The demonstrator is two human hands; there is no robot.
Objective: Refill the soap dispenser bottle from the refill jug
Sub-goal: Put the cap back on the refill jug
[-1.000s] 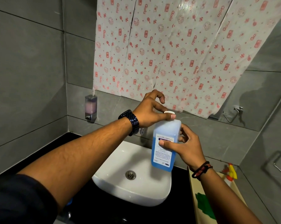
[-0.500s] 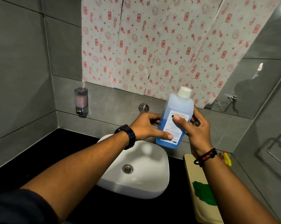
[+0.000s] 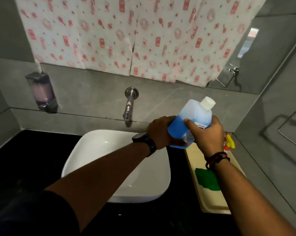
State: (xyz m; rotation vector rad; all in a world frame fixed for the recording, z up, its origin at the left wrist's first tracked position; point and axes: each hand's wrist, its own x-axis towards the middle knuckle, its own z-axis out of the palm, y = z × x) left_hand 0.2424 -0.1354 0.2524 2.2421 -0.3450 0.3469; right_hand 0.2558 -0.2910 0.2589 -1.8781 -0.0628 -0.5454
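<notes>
Here, tilted refill jug (image 3: 195, 114), left hand (image 3: 161, 132) gripping its base; right hand (image 3: 207, 136) curled round its middle

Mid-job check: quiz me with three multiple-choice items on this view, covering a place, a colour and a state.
1. Where is the clear wall-mounted soap dispenser relative to the chrome wall tap?
A) right of it
B) left of it
C) directly below it

2. What colour is the screw cap on the translucent blue plastic refill jug?
A) red
B) black
C) white

3. How is the jug at this moment?
A) set down, untouched
B) capped, tilted, gripped by the left hand and right hand
C) uncapped, pouring

Answers:
1 B, it hangs left of the tap.
2 C, the cap shows white.
3 B, the left hand grips its base and the right its label side, with the cap on.
</notes>
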